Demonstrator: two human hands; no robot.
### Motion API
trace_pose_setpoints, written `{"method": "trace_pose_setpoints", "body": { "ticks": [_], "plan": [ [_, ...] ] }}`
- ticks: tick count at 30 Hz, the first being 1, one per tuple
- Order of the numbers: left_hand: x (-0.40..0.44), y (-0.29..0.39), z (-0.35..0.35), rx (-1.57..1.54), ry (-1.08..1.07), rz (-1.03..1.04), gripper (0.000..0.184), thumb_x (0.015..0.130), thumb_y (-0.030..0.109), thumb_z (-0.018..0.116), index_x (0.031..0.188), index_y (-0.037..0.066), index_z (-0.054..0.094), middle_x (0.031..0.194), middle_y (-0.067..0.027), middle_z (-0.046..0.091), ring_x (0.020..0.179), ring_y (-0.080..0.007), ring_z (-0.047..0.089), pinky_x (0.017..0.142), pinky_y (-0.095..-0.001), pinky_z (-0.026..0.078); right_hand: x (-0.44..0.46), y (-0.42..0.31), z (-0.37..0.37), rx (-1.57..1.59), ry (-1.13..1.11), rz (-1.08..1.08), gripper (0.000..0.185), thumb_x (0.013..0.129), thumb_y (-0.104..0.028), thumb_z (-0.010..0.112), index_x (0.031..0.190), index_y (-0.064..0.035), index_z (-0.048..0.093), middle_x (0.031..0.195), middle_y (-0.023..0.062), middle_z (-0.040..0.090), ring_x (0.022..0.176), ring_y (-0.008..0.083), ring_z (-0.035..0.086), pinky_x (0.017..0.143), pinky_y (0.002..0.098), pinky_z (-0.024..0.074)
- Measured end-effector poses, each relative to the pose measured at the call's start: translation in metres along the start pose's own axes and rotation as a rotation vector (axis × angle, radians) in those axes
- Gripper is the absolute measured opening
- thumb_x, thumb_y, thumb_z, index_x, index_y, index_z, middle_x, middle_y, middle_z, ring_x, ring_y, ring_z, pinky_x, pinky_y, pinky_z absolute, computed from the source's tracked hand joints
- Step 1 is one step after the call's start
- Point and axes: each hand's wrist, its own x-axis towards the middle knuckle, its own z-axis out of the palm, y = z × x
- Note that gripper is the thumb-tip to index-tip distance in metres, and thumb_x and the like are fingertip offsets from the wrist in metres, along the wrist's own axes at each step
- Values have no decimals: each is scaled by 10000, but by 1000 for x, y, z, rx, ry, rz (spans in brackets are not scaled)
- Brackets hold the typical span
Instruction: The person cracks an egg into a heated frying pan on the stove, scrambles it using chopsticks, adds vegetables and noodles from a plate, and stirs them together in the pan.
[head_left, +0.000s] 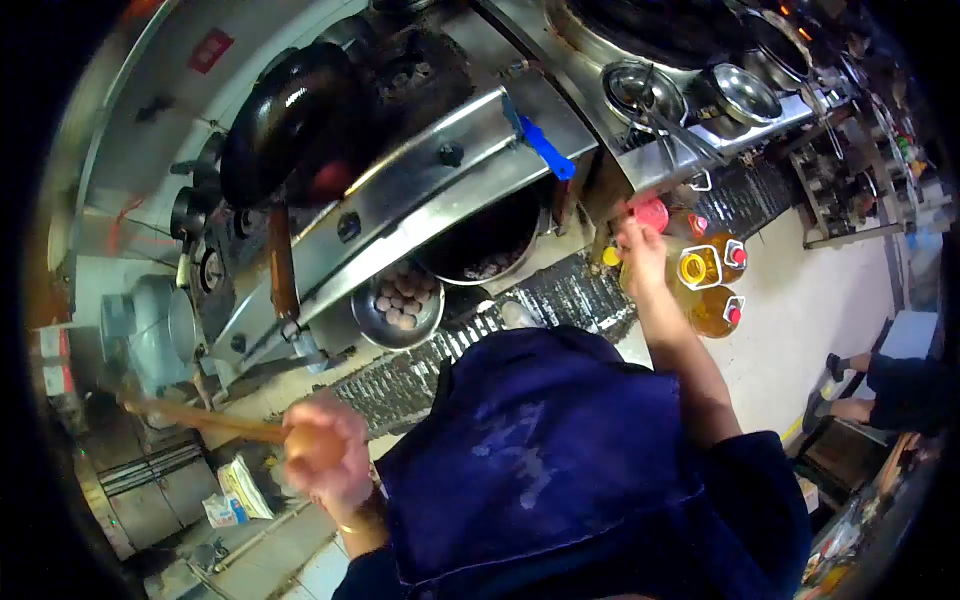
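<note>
At the lower left, my left hand [325, 452] is closed around a long wooden stick [215, 418], which points left and is blurred by motion. A rounded tan shape shows within the same grip; I cannot tell whether it belongs to the stick. My right hand [645, 255] reaches out at the upper right with fingers curled beside a round pinkish-red thing [650, 214]. What it holds, if anything, is blurred. Just right of it stand several jugs of yellow oil [712, 312] with red caps. A yellow cap [611, 257] shows to its left.
A black wok [290, 125] rests tilted on the stove. Below the steel counter edge [400, 215] sit a metal bowl of brownish balls [402, 305] and a dark pot [490, 240]. A blue-handled tool [546, 148] lies at the counter's corner. Another person's legs [855, 410] show at right.
</note>
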Motion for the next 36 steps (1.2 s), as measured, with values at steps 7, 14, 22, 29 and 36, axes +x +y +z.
{"method": "trace_pose_setpoints", "body": {
  "ticks": [7, 14, 22, 29, 36],
  "plan": [
    [-2, -109, 75, 220, -335, -630, 654, 808, 344, 612, 1367, 90, 386, 825, -43, 575, 523, -33, 383, 403, -165, 266, -156, -83, -29, -555, -664, -456, 227, 852, -30, 553, 1077, -30, 583, 918, 27, 593, 816, 111, 554, 721, 237, 447],
    [-66, -168, 146, -41, -391, -694, 591, 854, 245, 619, 1371, 82, 383, 1052, -30, 554, 887, -91, 536, 706, -195, 474, -240, -103, -60, -864, -606, -912, 568, 644, -240, 763, 1136, -59, 546, 1004, 116, 579, 957, 322, 517, 852, 419, 399],
    [-107, -169, 119, 377, -576, -422, 585, 861, 307, 639, 1339, 55, 416, 964, 14, 521, 873, -85, 504, 763, -220, 439, -260, -83, -106, -439, -635, -500, 422, 745, -48, 674, 1139, -33, 522, 1042, 59, 575, 973, 174, 549, 862, 313, 449],
    [-154, -183, -14, 825, 35, -702, 247, 895, 224, 536, 1017, 13, 579, 792, -17, 575, 695, -103, 534, 658, -241, 445, -201, -57, -227, -184, -302, -26, 255, 879, -220, 598, 1060, -77, 490, 956, 47, 584, 762, 117, 569, 659, 249, 474],
    [-360, -267, -298, 1476, 41, -815, 249, 829, 213, 572, 949, 0, 616, 668, -80, 600, 588, -198, 590, 540, -342, 475, -182, 82, -409, -790, 55, 24, 171, 822, -227, 591, 799, -85, 497, 671, 13, 518, 595, 103, 508, 489, 270, 411]
  ]
}}
